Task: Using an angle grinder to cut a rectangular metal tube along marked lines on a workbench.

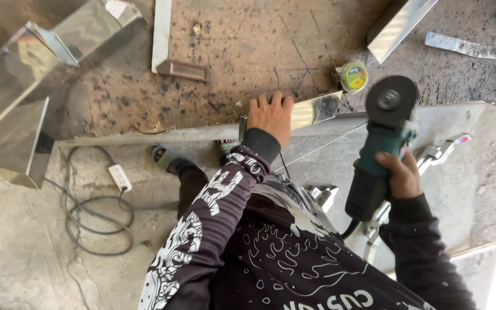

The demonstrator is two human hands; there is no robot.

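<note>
We are pressing our left hand [270, 115] flat, fingers spread, on the shiny steel strip [312, 110] lying along the workbench [231, 51] edge, while our right hand [398, 175] is gripping the green angle grinder [381, 146] just right of the strip.

Metal workshop: angle grinder [381, 150], steel offcuts [398, 24]

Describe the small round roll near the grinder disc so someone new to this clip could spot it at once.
Start at the scorched workbench and follow its near edge to the shiny metal channel under the left hand. Just beyond the channel's right end, left of the angle grinder in the right hand, lies the tape roll. Its yellow-green face is the only bright colour among grey steel offcuts.
</note>
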